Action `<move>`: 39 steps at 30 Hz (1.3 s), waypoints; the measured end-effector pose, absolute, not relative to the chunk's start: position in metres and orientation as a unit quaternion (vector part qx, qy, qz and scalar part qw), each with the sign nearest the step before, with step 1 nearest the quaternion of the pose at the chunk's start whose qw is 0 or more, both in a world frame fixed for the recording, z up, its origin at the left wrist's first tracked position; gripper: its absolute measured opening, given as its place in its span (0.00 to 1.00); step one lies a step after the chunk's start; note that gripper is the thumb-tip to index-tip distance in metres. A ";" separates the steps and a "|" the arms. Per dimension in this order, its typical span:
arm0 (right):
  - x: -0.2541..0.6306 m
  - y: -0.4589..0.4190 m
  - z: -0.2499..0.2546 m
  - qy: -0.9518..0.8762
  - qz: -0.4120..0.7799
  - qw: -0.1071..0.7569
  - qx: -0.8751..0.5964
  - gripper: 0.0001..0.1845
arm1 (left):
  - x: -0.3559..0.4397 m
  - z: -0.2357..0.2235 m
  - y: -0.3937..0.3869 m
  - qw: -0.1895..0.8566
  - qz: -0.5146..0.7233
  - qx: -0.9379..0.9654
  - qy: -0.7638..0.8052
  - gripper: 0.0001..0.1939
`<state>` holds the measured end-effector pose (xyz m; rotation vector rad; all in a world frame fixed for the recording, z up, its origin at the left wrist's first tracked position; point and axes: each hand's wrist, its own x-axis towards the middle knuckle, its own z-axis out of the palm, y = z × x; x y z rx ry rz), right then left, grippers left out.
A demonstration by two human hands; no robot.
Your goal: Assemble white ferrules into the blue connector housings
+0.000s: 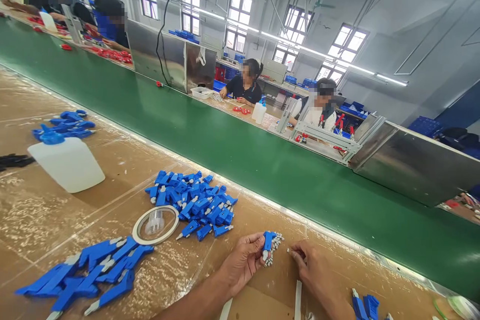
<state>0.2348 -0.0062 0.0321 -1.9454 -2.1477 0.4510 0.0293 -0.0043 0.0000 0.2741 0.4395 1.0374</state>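
My left hand (245,262) is closed on a blue plastic part (268,241), which has a pale grey tip pointing down. Just behind and beside that part lies a small heap of little grey-white pieces (276,242) on the table. To its right, my right hand (311,267) pinches one small whitish piece (288,250) at its fingertips, apart from the blue part. A large pile of similar blue parts (198,200) with grey tips sits beyond my left hand. More long blue parts (93,270) lie at the lower left, and a few others (365,306) are near my right forearm.
A roll of tape (138,230) rings a clear plastic piece (154,222). At left stands a whitish bottle (71,165) with a blue cap, near more blue parts (65,125). A green conveyor belt (225,130) crosses beyond the table (180,270); several co-workers sit on its far side.
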 end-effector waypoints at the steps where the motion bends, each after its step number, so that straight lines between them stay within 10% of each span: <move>1: 0.230 -0.006 0.033 -0.723 0.148 0.091 -0.669 0.11 | 0.030 0.000 -0.005 0.836 0.489 0.130 0.209 0.20; 20: 0.205 0.031 0.041 -0.658 0.104 -0.084 -0.741 0.06 | 0.029 -0.001 -0.007 0.840 0.482 0.155 0.198 0.18; 27: 0.216 0.014 0.038 -0.651 0.195 0.047 -0.732 0.09 | 0.031 0.000 -0.009 0.843 0.474 0.148 0.208 0.20; 39: 0.232 -0.071 0.029 -0.314 0.712 0.386 -0.495 0.23 | 0.046 -0.004 -0.040 0.860 0.421 0.184 0.222 0.26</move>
